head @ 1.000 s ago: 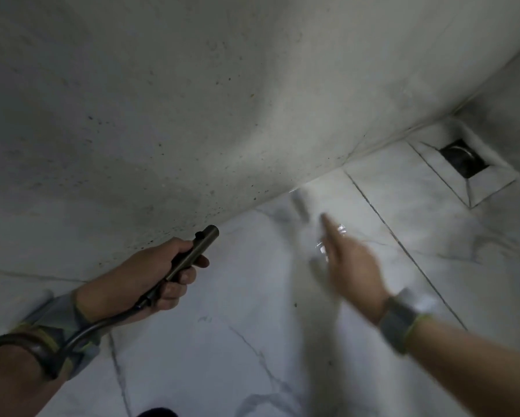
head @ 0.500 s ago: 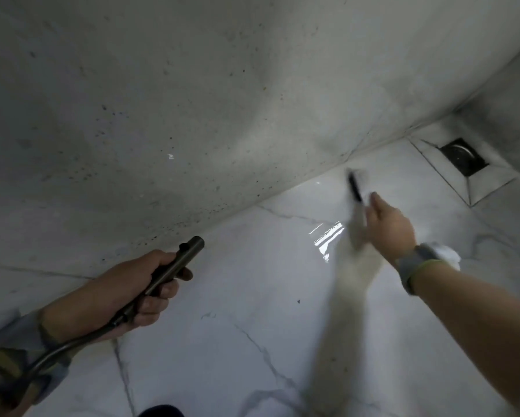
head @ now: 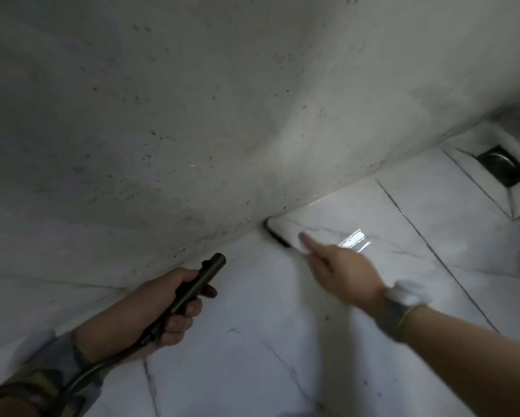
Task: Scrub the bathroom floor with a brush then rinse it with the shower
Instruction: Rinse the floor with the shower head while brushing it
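One speckled grey wall [head: 192, 115] is filling the upper view, meeting one white veined marble tiled floor [head: 237, 341] along a grimy joint. One square dark floor drain [head: 503, 165] is sitting at far right. Two hands are showing. The left hand [head: 159, 305] is gripping one dark metal cylindrical shower sprayer [head: 197, 285], fingers wrapped around it, with its hose [head: 102, 370] trailing toward the wrist. The right hand [head: 342, 270], forefinger extended, is holding one blurred white long-handled brush [head: 284, 234], whose head is lying at the wall joint, beyond the right fingertips and right of the sprayer tip.
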`<state>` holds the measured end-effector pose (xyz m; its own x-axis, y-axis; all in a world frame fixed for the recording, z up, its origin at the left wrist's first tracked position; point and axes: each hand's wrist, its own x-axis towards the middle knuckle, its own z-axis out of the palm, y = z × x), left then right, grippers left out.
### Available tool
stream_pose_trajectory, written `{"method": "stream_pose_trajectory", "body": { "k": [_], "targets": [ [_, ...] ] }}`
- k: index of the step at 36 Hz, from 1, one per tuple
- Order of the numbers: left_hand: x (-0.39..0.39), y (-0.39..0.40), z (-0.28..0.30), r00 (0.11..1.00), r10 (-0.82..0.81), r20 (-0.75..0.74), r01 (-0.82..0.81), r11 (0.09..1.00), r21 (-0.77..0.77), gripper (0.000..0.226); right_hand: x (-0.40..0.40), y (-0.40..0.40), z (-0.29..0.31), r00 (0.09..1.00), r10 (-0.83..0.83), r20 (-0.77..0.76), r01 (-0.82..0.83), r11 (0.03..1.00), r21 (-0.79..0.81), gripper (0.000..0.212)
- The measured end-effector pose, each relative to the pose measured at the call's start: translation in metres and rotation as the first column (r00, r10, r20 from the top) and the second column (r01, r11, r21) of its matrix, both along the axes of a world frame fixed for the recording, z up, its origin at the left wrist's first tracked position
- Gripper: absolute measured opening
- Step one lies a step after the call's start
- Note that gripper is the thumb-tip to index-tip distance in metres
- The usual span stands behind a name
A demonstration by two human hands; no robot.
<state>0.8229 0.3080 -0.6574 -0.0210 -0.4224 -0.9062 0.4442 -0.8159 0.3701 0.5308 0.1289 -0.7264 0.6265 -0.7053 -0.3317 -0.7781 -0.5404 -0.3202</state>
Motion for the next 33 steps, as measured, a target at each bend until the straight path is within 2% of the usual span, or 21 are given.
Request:
{"method": "stream_pose_trajectory", "body": {
  "k": [4,7,9,11,14,15,19,22,23,26,27,28,31,33],
  "targets": [
    [0.008,0.029,-0.008,0.993,-0.117,0.018,0.115,0.990,0.077,0.054,-0.047,-0.055,0.020,0.964,-0.243,-0.108,0.239,0.970,-0.047,0.051],
    [0.026,0.051,-0.012,0.983,-0.168,0.072,0.161,0.982,0.097,0.059,-0.081,-0.076,0.028,0.876,-0.477,-0.068,0.467,0.876,-0.123,0.051],
    [0.046,0.073,-0.010,0.985,-0.149,0.090,0.142,0.986,0.082,0.072,-0.096,-0.070,0.031,0.834,-0.547,-0.075,0.534,0.833,-0.144,0.050],
    [0.061,0.092,-0.009,0.987,-0.132,0.091,0.126,0.989,0.075,0.090,-0.109,-0.052,0.035,0.814,-0.572,-0.099,0.554,0.817,-0.158,0.060],
    [0.073,0.114,-0.010,0.992,-0.093,0.081,0.088,0.994,0.063,0.090,-0.145,-0.032,0.016,0.855,-0.514,-0.066,0.499,0.851,-0.163,0.057],
    [0.075,0.119,-0.011,0.995,-0.057,0.077,0.053,0.997,0.052,0.086,-0.158,-0.026,0.009,0.874,-0.480,-0.072,0.466,0.872,-0.150,0.053],
    [0.084,0.124,-0.018,0.995,0.069,0.078,-0.072,0.996,0.047,0.042,-0.185,-0.007,0.001,0.898,-0.431,-0.084,0.426,0.901,-0.078,0.042],
    [0.085,0.125,-0.022,0.988,0.124,0.088,-0.129,0.990,0.058,0.036,-0.178,0.009,0.021,0.910,-0.403,-0.099,0.400,0.915,-0.051,0.039],
    [0.084,0.125,-0.023,0.989,0.110,0.097,-0.117,0.991,0.067,0.036,-0.170,0.013,0.034,0.906,-0.409,-0.111,0.407,0.912,-0.041,0.045],
    [0.075,0.132,-0.024,0.993,0.059,0.098,-0.068,0.994,0.087,0.037,-0.142,0.026,0.068,0.883,-0.455,-0.113,0.456,0.890,-0.013,0.097],
    [0.072,0.134,-0.024,0.995,0.054,0.089,-0.062,0.994,0.086,0.038,-0.132,0.030,0.078,0.879,-0.461,-0.121,0.460,0.887,-0.036,0.103],
    [0.069,0.137,-0.023,0.995,0.048,0.082,-0.055,0.995,0.085,0.038,-0.122,0.033,0.088,0.876,-0.468,-0.116,0.467,0.883,-0.041,0.098],
    [0.062,0.143,-0.022,0.996,0.007,0.087,-0.015,0.996,0.093,0.038,-0.104,0.043,0.102,0.878,-0.472,-0.082,0.470,0.882,-0.040,0.058],
    [0.057,0.149,-0.022,0.994,-0.065,0.092,0.055,0.993,0.105,0.039,-0.107,0.044,0.095,0.883,-0.459,-0.092,0.458,0.888,-0.040,0.044]
  ]
}}
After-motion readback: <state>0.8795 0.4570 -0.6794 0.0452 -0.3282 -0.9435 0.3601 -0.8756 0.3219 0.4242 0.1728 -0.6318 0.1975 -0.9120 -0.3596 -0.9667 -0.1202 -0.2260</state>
